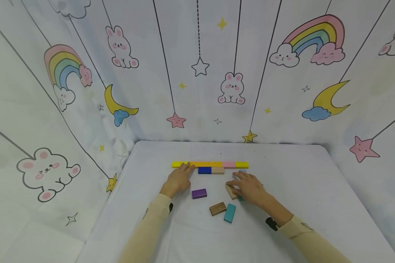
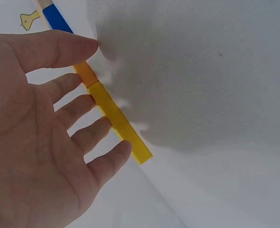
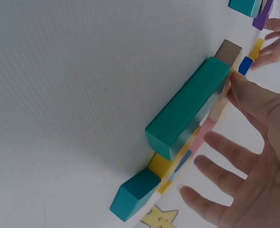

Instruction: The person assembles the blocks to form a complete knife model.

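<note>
1. Beige sleeves, in the foreground of the head view, cover both forearms; a dark wrist device shows at the right cuff.
2. Teal block, lying on the white cloth, nearest of the loose pieces.
3. Dark wooden block, just beside the teal block and set at an angle to it.
4. Purple block, apart from these, to the left.
5. Green block, mostly hidden by the right hand in the head view; the right wrist view shows it alongside the pale wooden block, with a second teal block near its far end.
6. Right hand, thumb and index finger nearly closed on the pale wooden block, which they pinch at the cloth; the other three fingers extend clear of it.
7. Left hand, loosely spread and gripping nothing; its fingertips rest along the near edge of the yellow piece, with the thumb held apart.
8. Blue block and tan block, end to end, in front of the far row.
9. Far row, left to right: the yellow piece, an orange stretch, a pink block and a second yellow block.
10. Patterned backdrop, printed with rabbits, rainbows, moons and stars.
</note>
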### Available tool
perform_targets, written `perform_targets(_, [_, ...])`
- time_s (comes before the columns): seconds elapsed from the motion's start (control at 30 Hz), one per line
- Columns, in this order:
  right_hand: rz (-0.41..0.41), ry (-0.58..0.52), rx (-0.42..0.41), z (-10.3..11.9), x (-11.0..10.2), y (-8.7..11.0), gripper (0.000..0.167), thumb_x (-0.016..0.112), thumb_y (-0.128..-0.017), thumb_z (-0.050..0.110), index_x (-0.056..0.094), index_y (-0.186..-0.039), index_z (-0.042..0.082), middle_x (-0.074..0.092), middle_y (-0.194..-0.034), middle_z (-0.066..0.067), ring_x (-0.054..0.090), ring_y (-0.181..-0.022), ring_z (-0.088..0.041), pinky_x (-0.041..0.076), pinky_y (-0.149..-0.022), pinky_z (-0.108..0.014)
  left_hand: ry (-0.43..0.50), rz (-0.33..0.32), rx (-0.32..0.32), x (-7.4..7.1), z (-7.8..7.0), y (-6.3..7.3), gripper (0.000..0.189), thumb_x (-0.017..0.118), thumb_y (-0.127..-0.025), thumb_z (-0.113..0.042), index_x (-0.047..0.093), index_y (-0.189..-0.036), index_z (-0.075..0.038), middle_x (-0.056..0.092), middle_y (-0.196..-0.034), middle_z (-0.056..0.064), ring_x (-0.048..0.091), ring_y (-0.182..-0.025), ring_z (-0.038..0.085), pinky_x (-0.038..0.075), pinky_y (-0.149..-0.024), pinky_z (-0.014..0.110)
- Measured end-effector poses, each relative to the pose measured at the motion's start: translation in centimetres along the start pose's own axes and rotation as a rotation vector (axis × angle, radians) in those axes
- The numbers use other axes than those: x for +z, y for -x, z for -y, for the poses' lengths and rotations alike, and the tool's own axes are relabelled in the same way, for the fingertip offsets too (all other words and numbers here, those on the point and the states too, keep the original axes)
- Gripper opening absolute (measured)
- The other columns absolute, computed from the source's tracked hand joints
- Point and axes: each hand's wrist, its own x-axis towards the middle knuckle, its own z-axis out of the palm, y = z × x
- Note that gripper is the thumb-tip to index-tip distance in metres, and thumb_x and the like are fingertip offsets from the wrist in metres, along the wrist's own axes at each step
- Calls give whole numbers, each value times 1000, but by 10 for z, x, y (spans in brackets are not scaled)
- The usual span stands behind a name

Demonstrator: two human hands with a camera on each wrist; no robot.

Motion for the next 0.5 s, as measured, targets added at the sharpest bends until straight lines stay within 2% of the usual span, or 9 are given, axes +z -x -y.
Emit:
perform_targets(0.37, [18,-18,41,3,-2,-2,30,78,-96,27,75,-124,17,59,-146,-18,48,-141,-43,44,-110,-69,-2,1,-1,-1,0,0,74,67,-97,-16,36,-164,-18,26,-172,6,21,-159,30,26,-128,48])
perform_targets(0.5, [-20,-22,54,3,-1,0,26,77,-96,25,74,-117,9,61,-141,-20,51,-138,-43,45,-108,-68,-10,5,1,0,0,0,74,66,-98,-16,35,-164,-18,26,-172,7,21,-159,30,25,-128,48])
